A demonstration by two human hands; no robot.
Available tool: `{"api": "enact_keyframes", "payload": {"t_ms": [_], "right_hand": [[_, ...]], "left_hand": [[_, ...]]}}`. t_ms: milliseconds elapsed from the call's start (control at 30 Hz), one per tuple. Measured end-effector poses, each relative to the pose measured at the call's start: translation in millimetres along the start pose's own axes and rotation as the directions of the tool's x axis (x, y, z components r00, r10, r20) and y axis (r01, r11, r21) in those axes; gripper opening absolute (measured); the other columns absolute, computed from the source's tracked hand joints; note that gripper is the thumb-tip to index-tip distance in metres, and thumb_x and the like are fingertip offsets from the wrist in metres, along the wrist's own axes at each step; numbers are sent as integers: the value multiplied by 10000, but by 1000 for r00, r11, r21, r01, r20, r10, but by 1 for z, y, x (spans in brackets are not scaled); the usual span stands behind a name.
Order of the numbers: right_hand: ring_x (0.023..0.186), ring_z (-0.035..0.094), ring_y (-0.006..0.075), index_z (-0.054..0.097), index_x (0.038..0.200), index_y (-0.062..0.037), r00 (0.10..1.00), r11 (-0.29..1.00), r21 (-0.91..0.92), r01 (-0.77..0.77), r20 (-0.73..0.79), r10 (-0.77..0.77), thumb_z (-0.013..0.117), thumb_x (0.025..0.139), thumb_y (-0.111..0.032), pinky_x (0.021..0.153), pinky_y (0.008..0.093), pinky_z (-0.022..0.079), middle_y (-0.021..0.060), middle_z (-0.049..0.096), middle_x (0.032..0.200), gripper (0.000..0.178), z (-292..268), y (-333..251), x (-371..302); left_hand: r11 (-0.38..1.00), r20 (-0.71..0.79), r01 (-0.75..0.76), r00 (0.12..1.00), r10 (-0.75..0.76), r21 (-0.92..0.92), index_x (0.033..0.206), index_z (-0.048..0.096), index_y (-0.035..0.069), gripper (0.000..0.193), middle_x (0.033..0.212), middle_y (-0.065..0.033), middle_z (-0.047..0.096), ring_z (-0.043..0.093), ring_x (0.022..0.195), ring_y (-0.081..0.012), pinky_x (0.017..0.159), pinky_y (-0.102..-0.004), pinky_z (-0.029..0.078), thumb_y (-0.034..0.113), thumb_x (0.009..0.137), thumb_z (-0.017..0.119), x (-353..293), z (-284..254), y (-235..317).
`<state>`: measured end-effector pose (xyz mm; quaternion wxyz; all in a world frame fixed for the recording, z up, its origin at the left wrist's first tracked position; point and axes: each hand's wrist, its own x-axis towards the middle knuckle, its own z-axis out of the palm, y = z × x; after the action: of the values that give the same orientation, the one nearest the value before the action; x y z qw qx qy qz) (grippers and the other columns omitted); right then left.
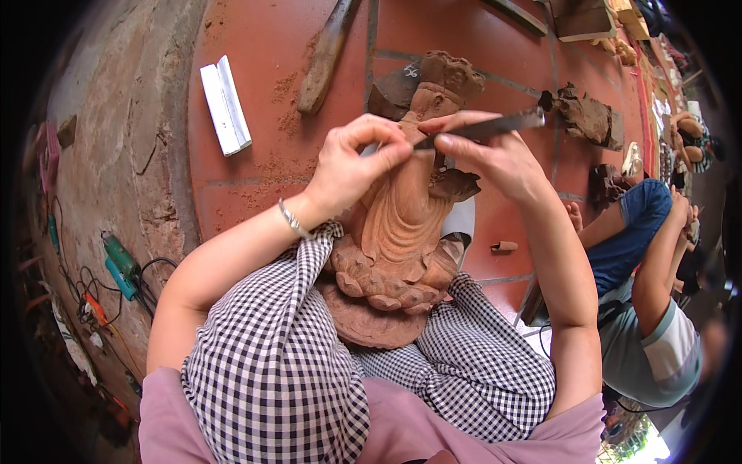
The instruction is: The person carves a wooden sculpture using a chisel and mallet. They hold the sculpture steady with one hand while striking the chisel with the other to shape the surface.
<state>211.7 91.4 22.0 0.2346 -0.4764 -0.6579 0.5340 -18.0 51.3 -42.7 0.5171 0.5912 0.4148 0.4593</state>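
A reddish-brown carved wooden statue (pixel 398 209), with draped folds and a petalled base, leans away from me between my legs. Checked black-and-white cloth (pixel 270 348) covers my lap. Over the statue's upper part, my right hand (pixel 495 155) grips a dark, narrow metal carving chisel (pixel 495 127), its far end pointing right. My left hand (pixel 359 158), with a bracelet at the wrist, is closed in a pinch at the chisel's other end, close to the wood. The fingers hide the working tip and the exact contact with the statue.
A wooden mallet (pixel 328 62) and a white grooved block (pixel 226 106) lie on the red tiles. Rough wood pieces (pixel 587 116) are at right, near a seated person (pixel 649 309). Green power tools (pixel 120 267) with cords lie at left beside a concrete ledge (pixel 139 100).
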Motion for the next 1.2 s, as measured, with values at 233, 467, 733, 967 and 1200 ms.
{"api": "enact_keyframes", "payload": {"t_ms": [233, 467, 733, 967, 1200], "right_hand": [[814, 670, 142, 706, 1041, 8, 974, 969, 101, -226, -9, 228, 731, 914, -259, 728, 296, 548, 55, 705, 896, 297, -2, -10, 16], [923, 671, 145, 696, 1147, 1, 964, 963, 91, -253, 110, 243, 760, 905, -255, 838, 294, 585, 62, 702, 1026, 357, -5, -17, 4], [973, 669, 148, 705, 1112, -8, 967, 963, 97, -251, 73, 245, 755, 914, -258, 876, 323, 581, 72, 706, 1024, 323, -6, -12, 8], [745, 681, 122, 716, 1018, -6, 972, 968, 121, -222, -49, 229, 726, 922, -288, 618, 263, 533, 46, 714, 878, 299, 3, -1, 18], [1041, 650, 156, 692, 1092, -8, 989, 871, 482, -95, -51, 135, 669, 978, -233, 903, 312, 538, 94, 696, 1125, 253, 5, 7, -25]], "left_hand": [[916, 15, 300, 951, -308, -266, 999, 727, -5, 161, 913, 5, 701, 634, 861, -64, 795, -224, 511, 140, 929, 744, 33, -2, -11], [974, 6, 171, 985, -172, -147, 960, 725, 20, 91, 1016, -18, 692, 623, 1034, -129, 938, -288, 485, 97, 916, 745, -1, 0, -1], [936, 58, 300, 954, -294, -186, 991, 718, 11, 121, 969, 5, 692, 618, 934, -72, 856, -227, 495, 116, 933, 734, 13, -4, -6], [896, 19, 342, 936, -351, -282, 1018, 724, -14, 177, 918, 16, 691, 596, 851, -51, 786, -224, 494, 137, 927, 743, 31, -2, -18], [999, 14, 42, 999, -42, -21, 904, 704, -3, 115, 935, -52, 677, 634, 895, -143, 832, -302, 496, 108, 895, 728, 0, -4, 6]]}}
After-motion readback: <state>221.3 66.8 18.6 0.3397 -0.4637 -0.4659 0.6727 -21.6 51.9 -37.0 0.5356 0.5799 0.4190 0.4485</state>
